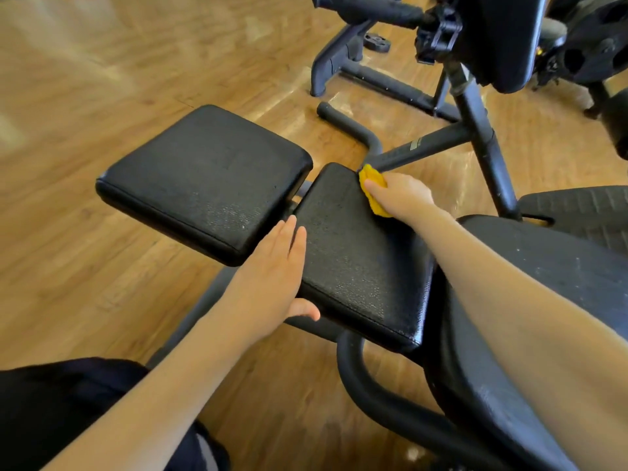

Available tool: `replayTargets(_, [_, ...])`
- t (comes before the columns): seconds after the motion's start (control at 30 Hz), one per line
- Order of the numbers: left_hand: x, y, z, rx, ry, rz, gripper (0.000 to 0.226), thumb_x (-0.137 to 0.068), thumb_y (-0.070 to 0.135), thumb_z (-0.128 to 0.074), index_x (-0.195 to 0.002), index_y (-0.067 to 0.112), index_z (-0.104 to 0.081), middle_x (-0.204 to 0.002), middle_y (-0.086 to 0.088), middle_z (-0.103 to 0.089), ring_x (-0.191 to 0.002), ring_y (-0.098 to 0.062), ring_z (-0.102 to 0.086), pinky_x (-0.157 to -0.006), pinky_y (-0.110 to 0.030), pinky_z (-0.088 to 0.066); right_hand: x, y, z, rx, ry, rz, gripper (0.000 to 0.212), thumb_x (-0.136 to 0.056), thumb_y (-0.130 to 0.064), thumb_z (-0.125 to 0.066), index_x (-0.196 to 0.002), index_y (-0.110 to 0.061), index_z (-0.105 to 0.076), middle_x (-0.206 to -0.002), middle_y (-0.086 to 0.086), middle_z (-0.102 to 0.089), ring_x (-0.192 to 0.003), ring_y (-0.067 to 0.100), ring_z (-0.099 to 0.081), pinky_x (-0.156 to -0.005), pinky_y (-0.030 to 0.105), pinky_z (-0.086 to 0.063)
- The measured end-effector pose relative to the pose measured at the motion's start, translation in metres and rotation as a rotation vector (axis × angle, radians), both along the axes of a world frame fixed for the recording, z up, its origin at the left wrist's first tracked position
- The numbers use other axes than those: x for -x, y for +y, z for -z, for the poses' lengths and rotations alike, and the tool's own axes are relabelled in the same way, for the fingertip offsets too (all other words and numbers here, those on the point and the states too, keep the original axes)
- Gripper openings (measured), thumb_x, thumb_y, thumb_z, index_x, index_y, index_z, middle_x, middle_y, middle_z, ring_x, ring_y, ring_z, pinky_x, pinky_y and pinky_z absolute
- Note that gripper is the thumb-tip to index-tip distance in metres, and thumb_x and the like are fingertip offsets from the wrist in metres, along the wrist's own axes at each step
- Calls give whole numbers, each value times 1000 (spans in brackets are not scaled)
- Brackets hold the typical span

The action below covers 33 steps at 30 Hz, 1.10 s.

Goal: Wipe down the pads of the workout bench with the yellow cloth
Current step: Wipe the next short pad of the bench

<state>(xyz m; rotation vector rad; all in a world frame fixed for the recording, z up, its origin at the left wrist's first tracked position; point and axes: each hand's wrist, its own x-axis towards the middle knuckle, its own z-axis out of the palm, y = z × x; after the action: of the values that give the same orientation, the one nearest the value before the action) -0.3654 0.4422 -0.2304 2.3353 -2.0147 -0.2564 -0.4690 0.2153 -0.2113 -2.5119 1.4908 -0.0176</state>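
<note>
Head view, looking down over both bare forearms. We see the right hand [402, 195] gripping a crumpled yellow cloth [373, 188], fingers curled round it, and pressing it against the far right corner of the narrower black textured vinyl pad [356, 260] — the middle of three pads in view. The cloth lies at that pad's edge, just beside the dark metal frame tube [424, 146] that runs up toward an upright post. The left hand [275, 270] rests flat on the near left edge of the same pad, its fingers straight and together, its thumb hooked below the pad's front rim; it holds nothing. To the left, separated by a slim gap, sits a wider square black vinyl pad [204, 178] with a stitched border, its surface speckled with fine droplets or scuffs — we cannot tell which. To the right, beneath the right forearm, a larger rounded black pad [543, 266] shows pale specks. A curved black tube [373, 385] passes under the middle pad. The bench stands on a glossy wooden plank floor [102, 96]. Beyond it we note a black padded backrest [499, 39] on the post and black weight plates [591, 45] at upper right. Dark clothing [51, 419] fills the lower left corner.
</note>
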Motion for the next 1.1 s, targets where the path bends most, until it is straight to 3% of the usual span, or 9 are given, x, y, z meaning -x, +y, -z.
replayTargets(0.17, [-2, 4, 3, 29, 36, 5, 112, -76, 63, -54, -146, 6, 13, -156, -11, 16, -144, -24, 11, -113, -27, 2, -47, 5, -6, -47, -11, -127, 59, -92, -55, -36, -129, -11, -46, -133, 12, -51, -121, 32, -47, -92, 37, -40])
replayTargets(0.3, [-4, 4, 4, 33, 37, 14, 111, -78, 64, -51, -146, 5, 14, -155, -12, 17, -144, -24, 13, -114, -28, 4, -10, -8, -3, -93, -31, -148, 51, -90, -52, -44, -119, -12, -53, -124, 11, -58, -114, 30, -52, -89, 35, -39])
replayTargets(0.47, [-3, 2, 4, 16, 32, 5, 109, -79, 63, -50, -146, 5, 14, -155, -15, 18, -143, -26, 14, -115, -31, 3, 69, -15, 5, -225, -146, 10, 32, -90, -44, -50, -95, -13, -58, -98, 9, -62, -97, 30, -58, -81, 34, -40])
replayTargets(0.67, [-1, 4, 4, 37, -5, 8, 109, -79, 64, -48, -146, 4, 13, -155, -16, 17, -144, -27, 12, -115, -32, 2, 15, -18, -2, -133, 2, -72, 44, -95, -41, -40, -116, -6, -55, -122, 17, -58, -111, 33, -52, -91, 36, -39])
replayTargets(0.87, [-3, 4, 8, 78, 44, 4, 109, -77, 61, -53, -147, 8, 11, -156, -11, 15, -144, -24, 11, -113, -28, 1, -63, -4, -3, -35, -8, -202, 52, -96, -45, -35, -129, -6, -45, -134, 15, -50, -122, 33, -46, -95, 38, -38])
replayTargets(1.0, [-4, 5, 8, 73, 62, 12, 109, -77, 61, -54, -147, 8, 11, -156, -11, 15, -144, -24, 12, -114, -29, 0, -36, -8, -3, -97, -42, -197, 52, -94, -47, -39, -130, -10, -45, -133, 13, -51, -121, 32, -47, -95, 36, -37])
replayTargets(1.1, [-5, 5, 8, 66, 74, 11, 107, -79, 62, -53, -147, 9, 11, -156, -10, 16, -144, -23, 13, -113, -28, 1, 15, -14, -2, -126, -46, -98, 48, -93, -47, -42, -120, -9, -52, -119, 12, -58, -111, 30, -52, -88, 35, -38])
